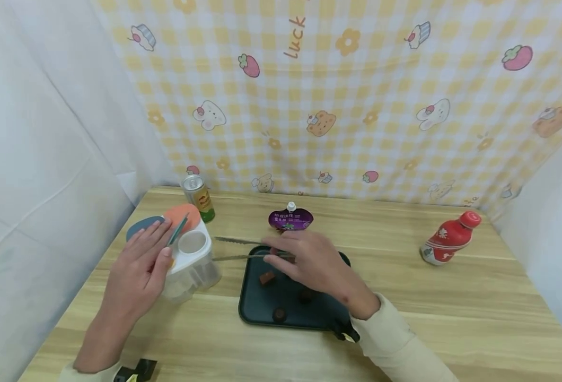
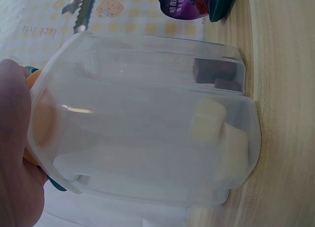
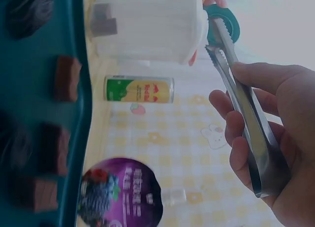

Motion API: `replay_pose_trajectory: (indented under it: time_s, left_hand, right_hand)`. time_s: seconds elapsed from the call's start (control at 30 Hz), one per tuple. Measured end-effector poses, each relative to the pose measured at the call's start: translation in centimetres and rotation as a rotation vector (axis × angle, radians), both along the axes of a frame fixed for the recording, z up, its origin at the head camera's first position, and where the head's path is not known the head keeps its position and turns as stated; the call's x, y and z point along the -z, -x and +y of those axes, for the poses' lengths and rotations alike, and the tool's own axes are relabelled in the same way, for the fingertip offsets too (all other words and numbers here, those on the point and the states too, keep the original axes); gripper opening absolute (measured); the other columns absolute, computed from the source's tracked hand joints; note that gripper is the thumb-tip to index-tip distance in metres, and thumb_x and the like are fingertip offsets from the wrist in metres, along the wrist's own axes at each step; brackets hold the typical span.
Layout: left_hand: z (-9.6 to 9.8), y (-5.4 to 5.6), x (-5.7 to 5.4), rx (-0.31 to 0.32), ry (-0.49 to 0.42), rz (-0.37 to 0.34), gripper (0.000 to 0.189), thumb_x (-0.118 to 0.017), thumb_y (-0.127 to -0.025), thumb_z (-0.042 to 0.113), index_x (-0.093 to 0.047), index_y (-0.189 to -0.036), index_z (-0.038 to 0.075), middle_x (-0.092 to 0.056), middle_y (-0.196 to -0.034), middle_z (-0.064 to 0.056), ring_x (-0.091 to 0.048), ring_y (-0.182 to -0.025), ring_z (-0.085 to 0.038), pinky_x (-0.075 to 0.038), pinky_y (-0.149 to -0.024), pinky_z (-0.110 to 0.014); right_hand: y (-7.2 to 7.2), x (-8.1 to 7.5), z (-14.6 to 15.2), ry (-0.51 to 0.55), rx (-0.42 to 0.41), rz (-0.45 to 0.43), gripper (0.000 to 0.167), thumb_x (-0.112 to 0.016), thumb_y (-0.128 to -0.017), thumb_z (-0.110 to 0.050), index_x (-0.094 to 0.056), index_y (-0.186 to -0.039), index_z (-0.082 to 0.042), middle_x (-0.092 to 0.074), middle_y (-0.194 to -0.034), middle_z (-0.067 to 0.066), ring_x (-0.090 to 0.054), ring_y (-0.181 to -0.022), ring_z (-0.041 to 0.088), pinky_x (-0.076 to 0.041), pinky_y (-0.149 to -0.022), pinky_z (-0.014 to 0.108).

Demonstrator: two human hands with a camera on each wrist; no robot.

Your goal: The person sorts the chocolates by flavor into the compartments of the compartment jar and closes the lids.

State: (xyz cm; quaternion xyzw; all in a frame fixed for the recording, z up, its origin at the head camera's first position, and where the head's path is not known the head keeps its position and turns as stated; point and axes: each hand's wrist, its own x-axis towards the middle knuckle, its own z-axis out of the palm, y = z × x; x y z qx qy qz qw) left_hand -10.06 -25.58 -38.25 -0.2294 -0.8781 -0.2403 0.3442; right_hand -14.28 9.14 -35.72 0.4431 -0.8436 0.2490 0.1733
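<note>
My left hand [image 1: 140, 262] lies with straight fingers on top of a clear plastic container [image 2: 147, 118] with coloured lids. An orange lid [image 1: 185, 213] is down; a teal lid [image 1: 179, 228] stands up beside a round opening [image 1: 192, 242]. Through the wall show pale blocks [image 2: 209, 119] and dark brown pieces [image 2: 214, 70] in separate compartments. With my right hand [image 1: 316, 262] I grip metal tongs [image 3: 251, 123]. Their serrated tips are apart with nothing between them, pointing at the container. Below the right hand is a dark tray [image 1: 252, 313] holding brown chocolate pieces [image 1: 267, 278].
A drink can [image 1: 199, 199] stands behind the container. A purple spouted pouch [image 1: 290, 218] is just beyond the tray. Far to the right a red bottle [image 1: 448, 240] stands on the wooden table [image 1: 405, 329]. A patterned cloth [image 1: 348, 90] hangs behind the table.
</note>
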Motion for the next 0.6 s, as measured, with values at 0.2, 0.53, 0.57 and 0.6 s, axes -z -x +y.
replay_pose_trajectory:
  time_s: [0.2, 0.53, 0.57, 0.6]
  left_hand:
    - [0.2, -0.1, 0.1, -0.019, 0.009, -0.007, 0.049, -0.046, -0.109, 0.031, -0.062, -0.138, -0.006, -0.059, -0.141, -0.02, -0.05, -0.138, -0.034, -0.027, -0.121, -0.042]
    - [0.0, 0.1, -0.1, -0.031, 0.01, -0.019, 0.048, -0.046, -0.109, 0.03, -0.062, -0.138, -0.005, -0.059, -0.142, -0.019, -0.05, -0.138, -0.036, -0.027, -0.121, -0.043]
    - [0.0, 0.1, -0.1, -0.029, 0.008, -0.02, 0.048, -0.046, -0.109, 0.03, -0.062, -0.138, -0.005, -0.059, -0.142, -0.019, -0.05, -0.138, -0.036, -0.027, -0.121, -0.044]
    - [0.0, 0.1, -0.1, -0.029, 0.007, -0.021, 0.048, -0.046, -0.109, 0.03, -0.062, -0.138, -0.005, -0.059, -0.142, -0.019, -0.05, -0.138, -0.036, -0.027, -0.121, -0.044]
  right_hand:
    - [-0.2, 1.4, 3.1, -0.069, -0.004, -0.034, 0.032, -0.075, -0.097, -0.028, -0.076, -0.125, -0.012, -0.076, -0.093, -0.002, -0.062, -0.067, 0.002, -0.046, -0.055, 0.019]
    - [-0.3, 4.3, 6.4, -0.194, 0.062, -0.175, 0.029, -0.075, -0.097, -0.026, -0.078, -0.12, -0.009, -0.077, -0.097, 0.001, -0.066, -0.072, 0.005, -0.051, -0.058, 0.021]
    - [-0.3, 4.5, 6.5, -0.205, 0.069, -0.18, 0.029, -0.075, -0.097, -0.026, -0.078, -0.12, -0.009, -0.077, -0.097, 0.001, -0.067, -0.073, 0.005, -0.051, -0.059, 0.021]
    - [-0.3, 4.6, 6.5, -0.217, 0.076, -0.183, 0.029, -0.075, -0.097, -0.026, -0.078, -0.12, -0.009, -0.077, -0.097, 0.001, -0.066, -0.072, 0.005, -0.051, -0.059, 0.021]
